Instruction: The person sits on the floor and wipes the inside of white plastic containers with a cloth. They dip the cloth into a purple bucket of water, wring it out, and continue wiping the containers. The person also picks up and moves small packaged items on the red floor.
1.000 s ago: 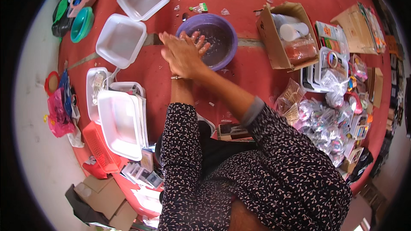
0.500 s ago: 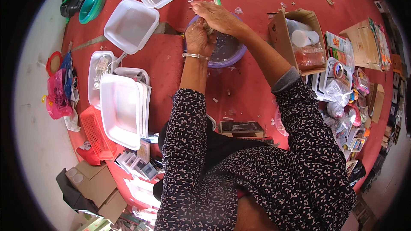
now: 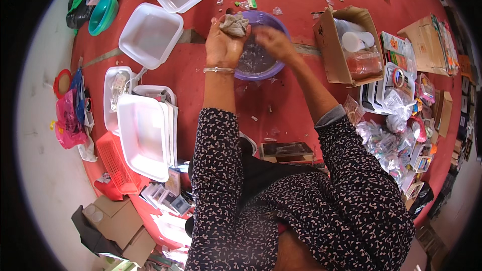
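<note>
A crumpled greyish-beige cloth [image 3: 234, 24] rests in the upturned fingers of my left hand [image 3: 223, 46], which curl around it. This hand, with a bracelet at its wrist, is at the left rim of a purple basin [image 3: 287, 29]. Dark, murky water [image 3: 255, 59] with pale flecks shows inside the basin. My right hand [image 3: 275, 43] is over the basin's right part, apart from the cloth. Its fingers are bent and smeared by motion, so their grip does not show.
White plastic tubs [image 3: 150, 35] lie on the red floor to the left, with a red basket [image 3: 116, 163] nearer me. On the right stands an open cardboard box [image 3: 332, 50] of bottles, beside clear plastic bags [image 3: 384, 143]. Teal bowls [image 3: 104, 15] sit far left.
My hands were together around the cloth over the basin's left side. They have separated: the left turned palm up with the cloth, the right moved right and nearer me.
</note>
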Available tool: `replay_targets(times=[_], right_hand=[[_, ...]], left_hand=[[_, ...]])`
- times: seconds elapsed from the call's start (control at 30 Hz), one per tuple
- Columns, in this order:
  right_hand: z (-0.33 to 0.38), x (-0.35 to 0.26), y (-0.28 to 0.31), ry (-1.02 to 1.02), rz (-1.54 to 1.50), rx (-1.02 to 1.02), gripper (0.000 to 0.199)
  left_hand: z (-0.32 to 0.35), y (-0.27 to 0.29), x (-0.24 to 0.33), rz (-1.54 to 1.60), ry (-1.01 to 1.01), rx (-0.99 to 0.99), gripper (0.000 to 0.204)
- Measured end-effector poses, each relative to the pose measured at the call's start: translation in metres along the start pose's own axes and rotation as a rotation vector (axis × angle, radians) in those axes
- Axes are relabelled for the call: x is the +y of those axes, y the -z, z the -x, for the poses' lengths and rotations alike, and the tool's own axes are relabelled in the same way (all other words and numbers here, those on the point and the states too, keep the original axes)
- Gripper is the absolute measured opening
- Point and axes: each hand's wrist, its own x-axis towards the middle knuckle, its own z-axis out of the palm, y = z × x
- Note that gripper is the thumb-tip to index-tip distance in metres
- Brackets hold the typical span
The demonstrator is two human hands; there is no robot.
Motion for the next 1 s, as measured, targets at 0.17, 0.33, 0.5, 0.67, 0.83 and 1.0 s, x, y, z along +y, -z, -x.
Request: replay_targets(times=[0.17,0.33,0.5,0.67,0.83,1.0], right_hand=[[0.079,0.067,-0.074,-0.057,0.772,-0.299,0.024],[0.090,0.111,-0.109,0.044,1.000,-0.318,0.015],[0.095,0.095,-0.122,0.193,0.959,-0.487,0.018],[0.110,0.064,-0.129,0.161,0.894,-0.606,0.019],[0.127,0.056,-0.149,0.193,0.897,-0.592,0.019],[0.137,0.045,-0.147,0.002,0.756,-0.472,0.013]], left_hand=[[0.014,-0.006,0.011,-0.241,0.034,0.073,0.028],[0.026,0.005,0.018,-0.385,-0.044,0.078,0.035],[0.035,0.016,0.032,-0.205,0.015,0.139,0.027],[0.044,0.009,0.029,-0.061,0.063,0.130,0.030],[0.055,-0.015,0.015,-0.090,0.086,0.283,0.032],[0.053,0.011,0.022,-0.250,0.099,0.114,0.023]])
